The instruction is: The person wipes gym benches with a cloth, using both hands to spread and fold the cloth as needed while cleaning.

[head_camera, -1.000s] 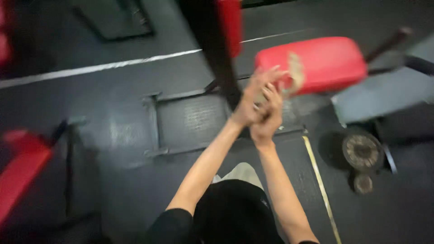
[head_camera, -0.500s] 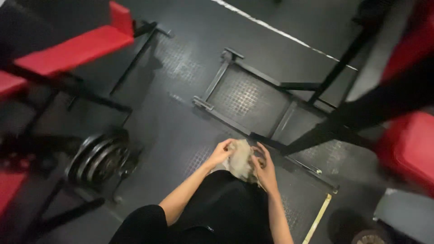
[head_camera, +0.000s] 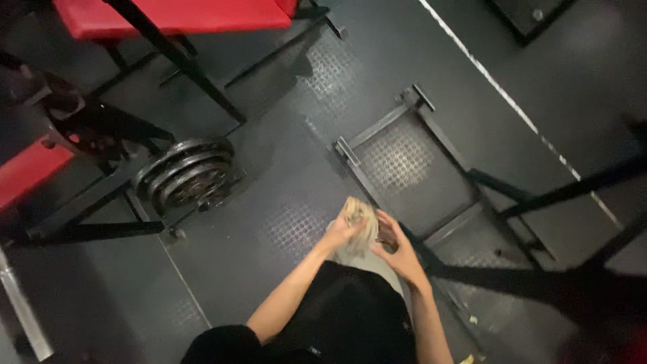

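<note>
The cloth (head_camera: 358, 226) sits between the left hand (head_camera: 341, 236) and the right hand (head_camera: 394, 248), above the floor (head_camera: 283, 175). The stacked weight plates (head_camera: 185, 176) lie to the left, the padded bench (head_camera: 172, 15) behind them. The floor frame (head_camera: 404, 155) lies just beyond the hands.

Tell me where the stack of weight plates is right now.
In the head view, the stack of weight plates sits left of both hands, on the dark rubber floor below the red bench pad.

Open rubber floor (head_camera: 269, 202) ahead of the hands, weight plates (head_camera: 185, 176) left, black frame (head_camera: 411, 155) right.
</note>
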